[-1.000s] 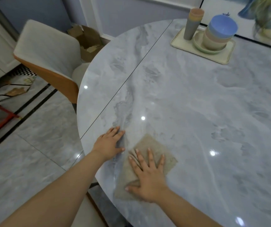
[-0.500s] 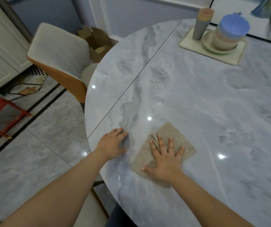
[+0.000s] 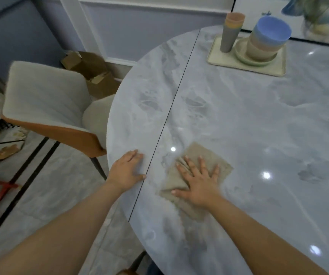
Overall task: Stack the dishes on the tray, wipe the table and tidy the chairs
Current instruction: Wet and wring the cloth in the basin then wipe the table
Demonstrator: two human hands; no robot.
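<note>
The right hand (image 3: 199,183) presses flat, fingers spread, on a beige cloth (image 3: 209,157) on the marble tabletop (image 3: 239,120). The left hand (image 3: 126,169) rests flat at the edge. Far off, the tray (image 3: 249,67) holds stacked bowls (image 3: 266,41) and cups (image 3: 230,32). A chair (image 3: 46,104) stands at left.

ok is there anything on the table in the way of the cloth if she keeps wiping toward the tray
Nothing visible. The right hand presses flat on the cloth, and the marble table between it and the tray at the far edge is bare. The left hand rests off to the side, out of that path.
</note>
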